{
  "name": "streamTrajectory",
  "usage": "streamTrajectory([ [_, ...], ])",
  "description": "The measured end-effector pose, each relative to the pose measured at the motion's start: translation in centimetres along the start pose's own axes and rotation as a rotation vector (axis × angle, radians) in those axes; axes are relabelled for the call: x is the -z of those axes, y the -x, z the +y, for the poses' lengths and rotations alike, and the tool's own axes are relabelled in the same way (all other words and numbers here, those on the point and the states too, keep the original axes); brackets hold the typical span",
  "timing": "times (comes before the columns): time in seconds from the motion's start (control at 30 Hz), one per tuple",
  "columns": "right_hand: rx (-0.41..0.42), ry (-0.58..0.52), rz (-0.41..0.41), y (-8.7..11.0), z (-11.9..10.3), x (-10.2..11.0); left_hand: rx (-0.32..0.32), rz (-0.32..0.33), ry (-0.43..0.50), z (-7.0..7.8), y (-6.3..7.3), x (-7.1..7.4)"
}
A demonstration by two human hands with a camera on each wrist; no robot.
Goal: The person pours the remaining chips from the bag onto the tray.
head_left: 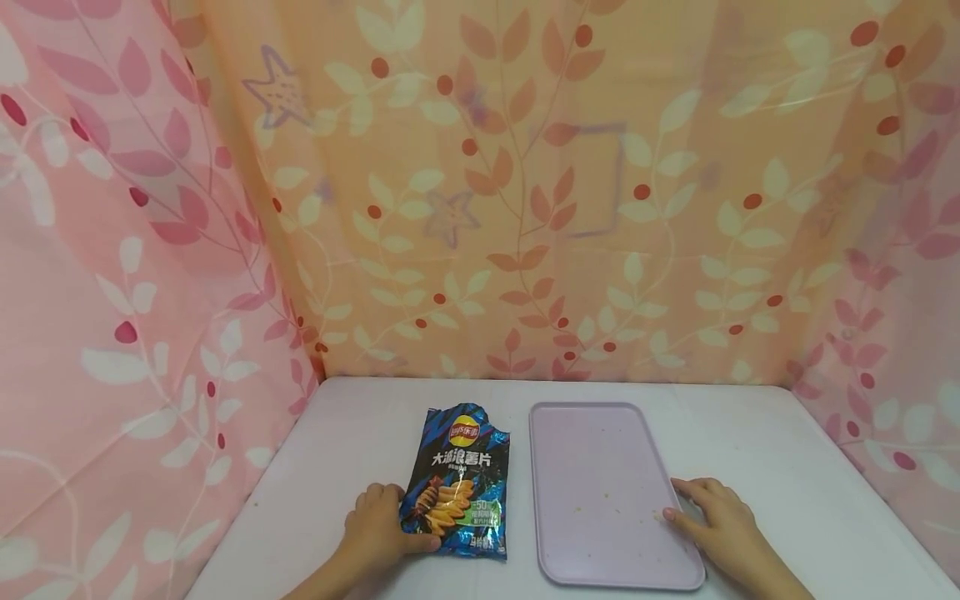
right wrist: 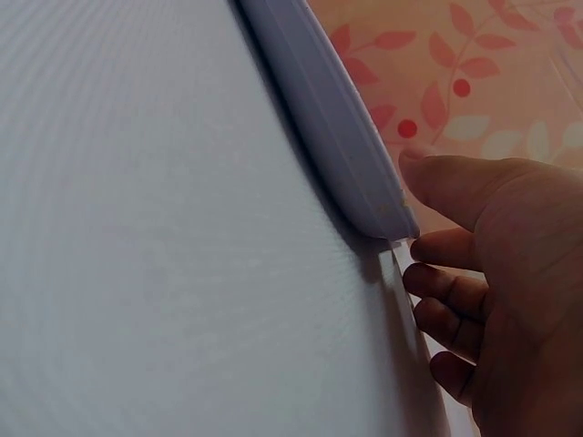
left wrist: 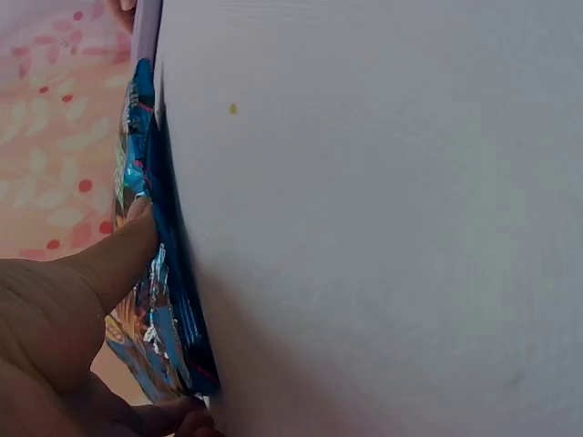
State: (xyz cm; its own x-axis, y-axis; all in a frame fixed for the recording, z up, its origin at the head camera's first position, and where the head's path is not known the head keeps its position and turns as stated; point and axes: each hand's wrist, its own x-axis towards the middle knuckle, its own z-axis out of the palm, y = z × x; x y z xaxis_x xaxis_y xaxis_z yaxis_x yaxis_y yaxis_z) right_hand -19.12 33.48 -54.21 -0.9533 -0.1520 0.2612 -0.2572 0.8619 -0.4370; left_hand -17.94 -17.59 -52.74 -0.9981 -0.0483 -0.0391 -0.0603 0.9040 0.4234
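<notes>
A blue and black potato chip bag [head_left: 459, 483] lies flat on the white table, its top edge torn unevenly. My left hand [head_left: 380, 523] holds the bag's lower left corner. The thumb [left wrist: 118, 259] presses on the bag and the other fingers reach round its side, partly hidden in the left wrist view. To the right of the bag lies a light purple tray [head_left: 600, 450] with a few crumbs on it. Beside the tray's right edge is my right hand [head_left: 722, 527], thumb over the rim and fingers loosely bent alongside it.
The white table [head_left: 360, 417] carries a small yellowish crumb [left wrist: 233, 108] in front of the bag. Patterned curtains [head_left: 517, 192] enclose the table at the back and on both sides. A narrow strip of table separates bag and tray.
</notes>
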Motion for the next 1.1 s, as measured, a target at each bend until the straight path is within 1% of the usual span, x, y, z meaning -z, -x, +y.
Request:
streamTrajectory([
  [0.1,0.002,-0.001,-0.002,-0.1,0.1,0.0,0.006,-0.014,-0.006,0.3,0.0,-0.2],
  [0.27,0.004,0.003,0.006,-0.1,0.1,-0.1,0.033,-0.02,0.02,1.0,0.0,-0.2],
  [0.37,0.004,0.002,0.003,-0.2,0.2,-0.1,0.064,-0.032,0.081,1.1,-0.2,-0.2],
  [0.5,0.002,-0.003,0.001,0.0,0.0,0.0,0.073,-0.043,0.178,0.8,-0.4,-0.3],
  [0.7,-0.002,-0.01,0.008,0.2,-0.5,0.3,0.041,-0.028,0.259,0.0,-0.6,-0.4],
  [0.87,-0.014,-0.009,-0.001,0.1,-0.3,0.3,0.026,-0.019,0.304,-0.4,-0.9,-0.8],
  [1.0,-0.026,-0.006,-0.005,0.2,-0.3,0.3,0.013,-0.038,0.374,-0.7,-1.1,-1.0],
  [1.1,-0.022,-0.005,0.0,0.3,-0.2,0.3,-0.018,-0.068,0.45,-0.8,-1.3,-0.9],
])
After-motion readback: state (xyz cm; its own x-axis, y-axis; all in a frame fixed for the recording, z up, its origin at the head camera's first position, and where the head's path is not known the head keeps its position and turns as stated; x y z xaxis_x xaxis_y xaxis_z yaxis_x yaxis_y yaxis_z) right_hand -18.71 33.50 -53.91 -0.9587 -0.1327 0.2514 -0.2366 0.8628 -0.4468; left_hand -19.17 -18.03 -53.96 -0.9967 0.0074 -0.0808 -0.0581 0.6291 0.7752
